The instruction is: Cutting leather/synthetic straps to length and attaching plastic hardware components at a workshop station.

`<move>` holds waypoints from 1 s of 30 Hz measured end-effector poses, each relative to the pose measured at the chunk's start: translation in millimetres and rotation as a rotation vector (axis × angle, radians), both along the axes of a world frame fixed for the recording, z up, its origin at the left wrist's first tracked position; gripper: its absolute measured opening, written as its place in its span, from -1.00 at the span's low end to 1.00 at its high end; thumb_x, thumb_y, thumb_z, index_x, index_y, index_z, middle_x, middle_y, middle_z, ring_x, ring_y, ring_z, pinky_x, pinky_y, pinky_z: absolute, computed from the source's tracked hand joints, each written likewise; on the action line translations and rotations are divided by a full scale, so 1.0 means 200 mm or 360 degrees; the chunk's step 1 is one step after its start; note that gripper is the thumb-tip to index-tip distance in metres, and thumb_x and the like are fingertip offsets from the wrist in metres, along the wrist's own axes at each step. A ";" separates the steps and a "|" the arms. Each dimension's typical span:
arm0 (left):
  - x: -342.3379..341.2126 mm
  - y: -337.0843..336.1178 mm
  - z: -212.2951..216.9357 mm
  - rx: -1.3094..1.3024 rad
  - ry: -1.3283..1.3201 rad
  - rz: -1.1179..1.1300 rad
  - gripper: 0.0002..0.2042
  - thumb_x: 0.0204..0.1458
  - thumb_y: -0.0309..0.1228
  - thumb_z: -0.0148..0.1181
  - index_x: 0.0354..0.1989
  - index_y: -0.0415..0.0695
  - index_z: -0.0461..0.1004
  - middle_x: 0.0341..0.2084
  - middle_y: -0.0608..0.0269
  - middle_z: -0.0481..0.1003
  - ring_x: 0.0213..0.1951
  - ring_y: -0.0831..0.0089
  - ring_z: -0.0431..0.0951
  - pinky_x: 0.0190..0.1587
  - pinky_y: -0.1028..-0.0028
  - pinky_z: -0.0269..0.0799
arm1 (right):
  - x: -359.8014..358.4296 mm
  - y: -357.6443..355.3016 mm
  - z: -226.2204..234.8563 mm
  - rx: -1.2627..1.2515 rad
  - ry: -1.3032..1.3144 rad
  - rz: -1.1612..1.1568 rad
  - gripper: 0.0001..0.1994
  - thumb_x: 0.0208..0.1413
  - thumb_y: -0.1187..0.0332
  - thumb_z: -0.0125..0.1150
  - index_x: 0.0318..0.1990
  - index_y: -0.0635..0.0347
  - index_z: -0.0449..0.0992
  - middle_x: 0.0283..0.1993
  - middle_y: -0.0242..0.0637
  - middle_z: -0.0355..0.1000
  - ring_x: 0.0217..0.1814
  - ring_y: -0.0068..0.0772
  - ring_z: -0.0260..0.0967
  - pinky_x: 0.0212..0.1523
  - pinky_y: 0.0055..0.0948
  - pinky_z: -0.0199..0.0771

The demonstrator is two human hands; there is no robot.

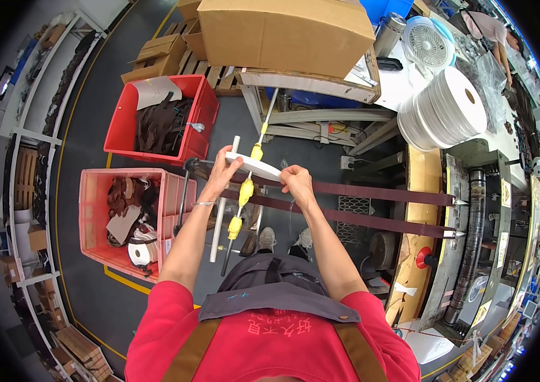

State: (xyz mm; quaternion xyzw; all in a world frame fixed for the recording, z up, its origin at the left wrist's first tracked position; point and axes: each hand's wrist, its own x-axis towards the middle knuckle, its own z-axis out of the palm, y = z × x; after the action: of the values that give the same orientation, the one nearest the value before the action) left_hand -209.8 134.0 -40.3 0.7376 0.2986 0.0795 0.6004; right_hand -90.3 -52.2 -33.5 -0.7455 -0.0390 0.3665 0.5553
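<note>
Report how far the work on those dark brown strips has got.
Done: two dark brown strips lie stretched between the machine and the person. In hand: the left hand and right hand grip a white curved piece at the strips' near ends. Left: nothing shows how many strips remain.

Red short-sleeved shirt, grey apron with brown straps, thin bracelet on left wrist, grey shoes

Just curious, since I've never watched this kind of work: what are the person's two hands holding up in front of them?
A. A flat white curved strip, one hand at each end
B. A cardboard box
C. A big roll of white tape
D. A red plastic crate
A: the left hand and the right hand each grip one end of the flat white curved strip, above two dark brown bands.
</note>
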 end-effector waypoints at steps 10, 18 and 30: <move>0.01 -0.04 0.07 -0.0291 0.0218 0.0078 -0.32 -0.05 0.12 -0.10 0.18 0.02 -0.04 0.02 0.10 0.16 -0.06 0.29 0.30 -0.13 0.27 0.27 | 0.07 -0.10 -0.13 0.0545 0.0515 -0.0001 -0.85 -0.20 0.49 0.02 -0.41 0.31 0.45 -0.60 -0.40 0.35 -0.72 -0.70 0.21 -0.79 -0.68 0.01; -0.04 0.02 -0.03 -0.0444 0.0222 0.0196 -0.33 -0.05 0.19 -0.19 0.18 0.05 0.02 0.10 0.19 0.08 0.08 0.19 0.14 0.05 0.12 0.01 | 0.04 -0.12 -0.03 0.0381 0.0352 0.0117 -0.77 -0.16 0.37 0.10 -0.29 0.23 0.48 -0.50 -0.50 0.31 -0.59 -0.72 0.13 -0.68 -0.71 0.00; -0.01 0.01 0.01 -0.0422 0.0231 0.0201 -0.31 -0.09 0.21 -0.16 0.15 0.02 0.06 0.08 0.15 0.09 0.09 0.17 0.11 0.05 0.07 -0.02 | 0.07 0.01 0.05 0.0458 0.0227 0.0348 -0.82 -0.10 0.35 0.15 -0.33 0.21 0.49 -0.63 -0.56 0.23 -0.65 -0.81 0.03 -0.72 -0.73 -0.13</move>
State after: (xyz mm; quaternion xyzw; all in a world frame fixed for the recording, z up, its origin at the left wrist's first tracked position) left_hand -212.6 137.0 -38.7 0.6355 0.3950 0.0236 0.6630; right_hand -75.6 -50.2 -23.2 -0.6220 -0.1324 0.4671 0.6143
